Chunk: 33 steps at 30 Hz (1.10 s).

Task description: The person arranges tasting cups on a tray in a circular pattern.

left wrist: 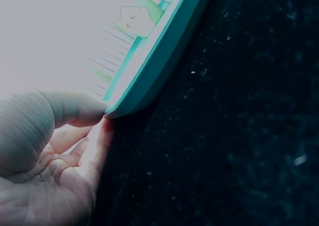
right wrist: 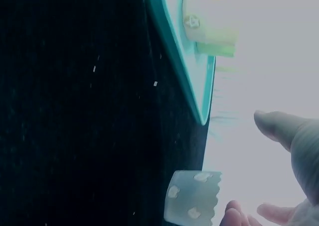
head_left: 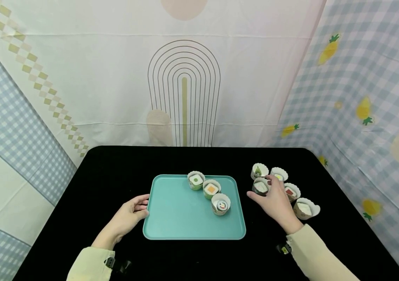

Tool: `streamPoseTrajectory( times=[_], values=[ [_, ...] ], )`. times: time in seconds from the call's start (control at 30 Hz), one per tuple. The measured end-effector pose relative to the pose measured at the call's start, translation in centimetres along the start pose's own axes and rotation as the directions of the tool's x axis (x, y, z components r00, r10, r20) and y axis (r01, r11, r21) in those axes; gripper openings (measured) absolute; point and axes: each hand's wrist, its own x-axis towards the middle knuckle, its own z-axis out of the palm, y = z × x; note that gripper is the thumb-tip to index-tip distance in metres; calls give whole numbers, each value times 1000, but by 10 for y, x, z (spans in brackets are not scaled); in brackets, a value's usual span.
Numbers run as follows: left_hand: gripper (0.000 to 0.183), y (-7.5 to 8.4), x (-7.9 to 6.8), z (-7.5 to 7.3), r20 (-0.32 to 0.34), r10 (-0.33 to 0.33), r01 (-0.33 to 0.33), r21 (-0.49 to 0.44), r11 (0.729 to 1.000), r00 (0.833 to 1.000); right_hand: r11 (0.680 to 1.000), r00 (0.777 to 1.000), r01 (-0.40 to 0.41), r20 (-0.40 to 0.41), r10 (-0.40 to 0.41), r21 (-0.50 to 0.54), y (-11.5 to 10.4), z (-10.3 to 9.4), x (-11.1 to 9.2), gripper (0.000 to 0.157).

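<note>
At the left edge of a teal tray (head_left: pixel 174 222), my left hand (head_left: pixel 129 214) pinches the rim, thumb on top and fingers below, as the left wrist view shows. Three paper cupcake cups stand on the tray: one with a green dot (head_left: pixel 195 180), one with an orange square (head_left: pixel 211 189) and one with a round patterned top (head_left: pixel 220 205). My right hand (head_left: pixel 278 203) hovers over a dark grey paper cup (head_left: pixel 260 187) to the tray's right. Its thumb and fingers are spread apart; in the right wrist view the fingertips are close to the cup's scalloped rim.
Around the right hand stand more paper cups: one with a green tree (head_left: pixel 258 171), one with yellow (head_left: pixel 279 174), one with red (head_left: pixel 292 192) and a plain white-topped one (head_left: pixel 305 209). They sit on a black table (head_left: pixel 115 175) backed by a patterned cloth (head_left: pixel 115 78).
</note>
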Motion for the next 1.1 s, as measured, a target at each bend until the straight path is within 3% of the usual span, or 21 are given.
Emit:
streamPoseTrajectory(
  times=[0.3, 0.67, 1.1],
  values=[
    [52, -1, 0, 1, -6, -1, 1, 0, 1000, 1000, 1000, 1000, -25, 15, 25, 0, 8, 0, 5, 99],
    [52, -1, 1, 1, -9, -1, 1, 1, 1000, 1000, 999, 999, -35, -29, 35, -9, 18, 3, 13, 94],
    [52, -2, 0, 0, -2, 1, -1, 7, 1000, 1000, 996, 996, -85, 17, 84, 39, 25, 16, 19, 84]
  ],
)
